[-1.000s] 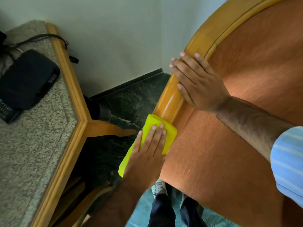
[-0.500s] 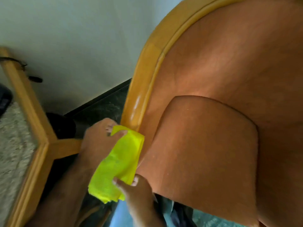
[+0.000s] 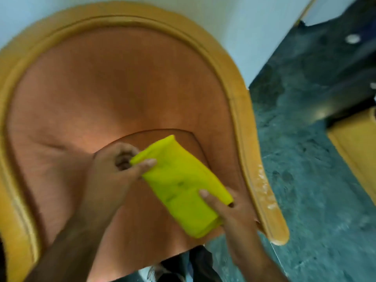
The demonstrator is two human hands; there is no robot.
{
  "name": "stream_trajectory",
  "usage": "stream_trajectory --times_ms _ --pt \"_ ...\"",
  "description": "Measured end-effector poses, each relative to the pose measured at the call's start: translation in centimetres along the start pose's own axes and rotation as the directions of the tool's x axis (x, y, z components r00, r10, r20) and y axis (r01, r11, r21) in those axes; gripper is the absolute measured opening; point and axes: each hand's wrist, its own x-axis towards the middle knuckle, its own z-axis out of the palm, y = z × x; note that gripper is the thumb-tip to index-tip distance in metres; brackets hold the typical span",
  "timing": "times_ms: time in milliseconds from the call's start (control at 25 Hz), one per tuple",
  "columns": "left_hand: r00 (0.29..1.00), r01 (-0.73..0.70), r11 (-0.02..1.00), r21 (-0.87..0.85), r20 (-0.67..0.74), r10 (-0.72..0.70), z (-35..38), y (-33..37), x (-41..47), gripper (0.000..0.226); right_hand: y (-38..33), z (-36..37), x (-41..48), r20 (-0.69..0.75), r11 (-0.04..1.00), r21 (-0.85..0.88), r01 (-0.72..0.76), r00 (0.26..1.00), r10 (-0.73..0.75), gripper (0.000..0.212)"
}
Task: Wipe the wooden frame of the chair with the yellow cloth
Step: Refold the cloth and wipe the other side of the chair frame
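Observation:
The chair's light wooden frame (image 3: 240,94) arches around orange upholstery (image 3: 114,94) and ends in a right arm tip at the lower right. A folded yellow cloth (image 3: 181,186) hangs in the air above the seat cushion, apart from the frame. My left hand (image 3: 116,171) pinches its upper left end. My right hand (image 3: 230,210) grips its lower right end, thumb on top. The frame is blurred by motion.
Dark green marble floor (image 3: 305,159) lies right of the chair. Another piece of light wooden furniture (image 3: 358,147) stands at the right edge. A pale wall (image 3: 254,27) is behind the chair back. My legs and shoes (image 3: 183,269) show below the seat.
My view has swung right, from the chair's left frame to the whole chair back and right arm. The cloth has come off the left frame and both hands now hold it over the seat.

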Motion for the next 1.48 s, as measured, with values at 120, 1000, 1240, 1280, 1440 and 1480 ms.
stream_trajectory --times_ms 120,1000,1240,1280,1440,1480 --pt "0.958 -0.149 0.984 0.093 0.259 0.120 10.8 3.4 1.8 0.028 -1.1 -9.7 1.1 -0.245 0.982 -0.182 0.051 0.965 -0.096 0.020" --pt "0.291 -0.859 -0.333 0.389 0.906 0.308 24.1 1.2 11.3 0.097 6.8 -11.0 9.9 0.028 0.158 -0.980 0.123 0.866 -0.500 0.075" --pt "0.264 -0.861 -0.336 0.382 0.901 0.345 23.8 1.5 11.4 0.092 2.5 -9.2 13.4 -0.022 0.255 -0.958 0.135 0.846 -0.533 0.080" --pt "0.259 -0.859 -0.345 0.379 0.902 0.346 23.9 1.3 11.4 0.092 2.6 -9.2 13.7 -0.004 0.234 -0.961 0.149 0.836 -0.548 0.080" --pt "0.240 -0.855 -0.362 0.372 0.902 0.358 23.9 0.8 11.7 0.092 6.0 -11.6 11.6 0.072 0.118 -0.979 0.167 0.821 -0.566 0.075" --pt "0.235 -0.854 -0.365 0.370 0.901 0.364 23.9 0.7 11.7 0.092 7.3 -12.8 10.3 0.078 0.086 -0.985 0.151 0.824 -0.561 0.075"
